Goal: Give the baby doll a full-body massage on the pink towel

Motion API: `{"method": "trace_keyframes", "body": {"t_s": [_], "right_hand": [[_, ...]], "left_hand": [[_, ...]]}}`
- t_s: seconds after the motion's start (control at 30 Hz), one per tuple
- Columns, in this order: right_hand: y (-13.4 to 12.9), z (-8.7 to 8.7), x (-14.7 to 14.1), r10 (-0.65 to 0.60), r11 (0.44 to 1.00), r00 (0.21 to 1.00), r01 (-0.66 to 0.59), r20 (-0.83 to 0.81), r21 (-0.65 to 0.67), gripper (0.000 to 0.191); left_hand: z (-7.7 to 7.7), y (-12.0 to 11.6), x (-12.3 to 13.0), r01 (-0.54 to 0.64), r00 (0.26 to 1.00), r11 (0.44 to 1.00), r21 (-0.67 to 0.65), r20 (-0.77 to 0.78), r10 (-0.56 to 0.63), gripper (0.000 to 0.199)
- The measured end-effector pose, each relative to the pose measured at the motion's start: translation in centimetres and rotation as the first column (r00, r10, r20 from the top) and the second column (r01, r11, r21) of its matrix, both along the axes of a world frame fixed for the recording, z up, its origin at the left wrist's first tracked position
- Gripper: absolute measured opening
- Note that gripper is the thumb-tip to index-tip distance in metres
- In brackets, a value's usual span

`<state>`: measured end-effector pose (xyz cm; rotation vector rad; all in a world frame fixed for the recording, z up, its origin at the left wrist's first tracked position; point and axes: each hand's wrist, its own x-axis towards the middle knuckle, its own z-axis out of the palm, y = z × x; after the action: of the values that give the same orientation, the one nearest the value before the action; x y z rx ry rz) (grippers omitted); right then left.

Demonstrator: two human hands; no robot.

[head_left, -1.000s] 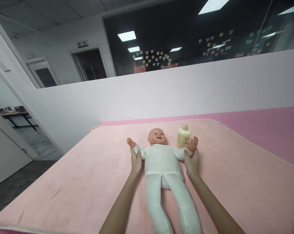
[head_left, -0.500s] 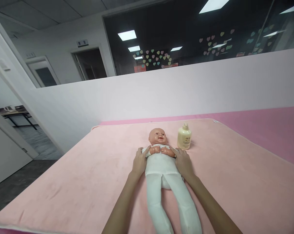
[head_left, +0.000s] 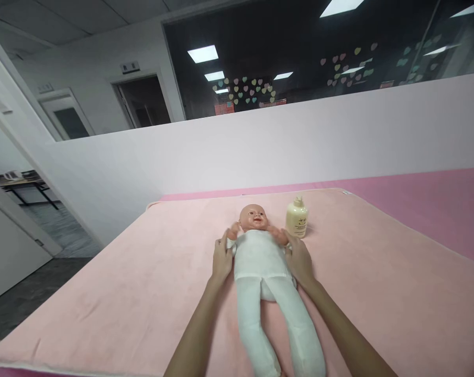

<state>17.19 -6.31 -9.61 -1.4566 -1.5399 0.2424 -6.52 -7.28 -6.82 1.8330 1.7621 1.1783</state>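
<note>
A baby doll (head_left: 260, 256) with a white cloth body lies on its back on a pink blanket (head_left: 162, 272), its head toward the wall. My left hand (head_left: 222, 257) is closed round the doll's arm at the left side of the picture. On the other side, my right hand (head_left: 298, 257) grips the other arm near the elbow. Both doll forearms are raised beside the shoulders, off the chest. Just beyond my right hand, a pale yellow pump bottle (head_left: 297, 218) stands upright.
Behind the blanket runs a white wall (head_left: 260, 152) with a dark window (head_left: 307, 52) above it. A pink surface (head_left: 437, 209) shows beyond the blanket's right edge. At the far left are a door (head_left: 12, 246) and a small table (head_left: 20, 183).
The doll's forearms have swung outward from its chest to beside its shoulders. My hands have shifted slightly, with the fingers now at the arms' outer sides.
</note>
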Motion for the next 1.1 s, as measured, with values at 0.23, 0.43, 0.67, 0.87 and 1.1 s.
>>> {"method": "trace_keyframes", "body": {"t_s": [0.23, 0.43, 0.67, 0.87, 1.1], "right_hand": [[0.4, -0.6, -0.9, -0.032, 0.999, 0.923, 0.044, 0.383, -0.023, 0.06], [0.0, -0.9, -0.5, -0.043, 0.999, 0.976, 0.048, 0.214, -0.019, 0.057], [0.1, -1.0, -0.3, -0.136, 0.988, 0.99, 0.132, -0.04, -0.084, 0.057], [0.2, -0.4, -0.9, -0.017, 0.999, 0.939, 0.032, 0.344, -0.038, 0.061], [0.4, -0.3, -1.1, -0.055, 0.998, 0.892, 0.058, 0.449, 0.007, 0.059]], "left_hand": [[0.8, -0.8, 1.9, -0.026, 0.932, 0.997, -0.073, -0.362, -0.002, 0.064], [0.4, -1.0, 1.1, -0.012, 0.979, 0.999, -0.044, -0.205, 0.002, 0.06], [0.4, -1.0, 0.8, -0.112, 0.992, 0.994, -0.021, -0.061, 0.11, 0.054], [1.6, -1.1, 1.7, -0.04, 0.905, 0.99, -0.134, -0.424, -0.02, 0.059], [2.0, -1.3, 1.9, -0.04, 0.895, 0.986, -0.164, -0.444, -0.038, 0.059]]}}
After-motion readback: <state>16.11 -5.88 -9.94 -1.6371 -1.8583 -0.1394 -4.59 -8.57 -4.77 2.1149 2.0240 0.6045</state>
